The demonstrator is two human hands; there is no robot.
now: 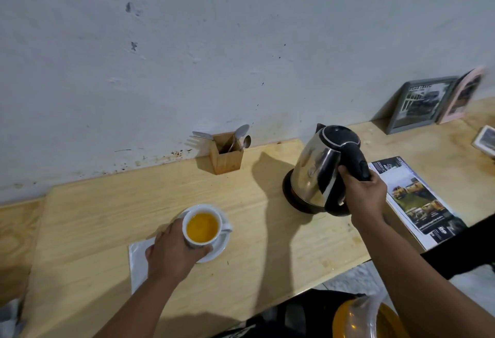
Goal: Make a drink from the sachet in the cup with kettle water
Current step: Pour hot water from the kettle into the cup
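Presently, item by item, with the hazard attached to each.

Cup (202,226): white, on a saucer (218,250) near the front edge of the desk (93,217), toward its left half. It held orange liquid close to the brim. Left hand (171,250): grip wrapped round the cup's near side, fingers closed on the wall, handle pointing away to the right. Risk: a nudge or lift could slop the full drink over the rim onto the saucer; if the water was hot, the wall might sting the fingers and prompt a jerk.

Kettle (320,168): steel body, black lid, seated on or just above its black base (288,190) right of centre; which of the two could not be told. Right hand (361,193): grip shut round the black handle. Risk: a tilted or off-centre landing could rock the kettle and spill from the spout, which pointed toward the wall.

Magazine (417,201): lying just right of the kettle, overhanging the front edge. Risk: drips would wet it; the forearm above could knock it off.

Napkin (138,260): white, partly under the saucer and left hand.

Holder (226,155): wooden, at the back edge by the wall, with fork and spoons. Stirring appeared yet to be done; undissolved powder might settle otherwise.

Sachet: not visible.
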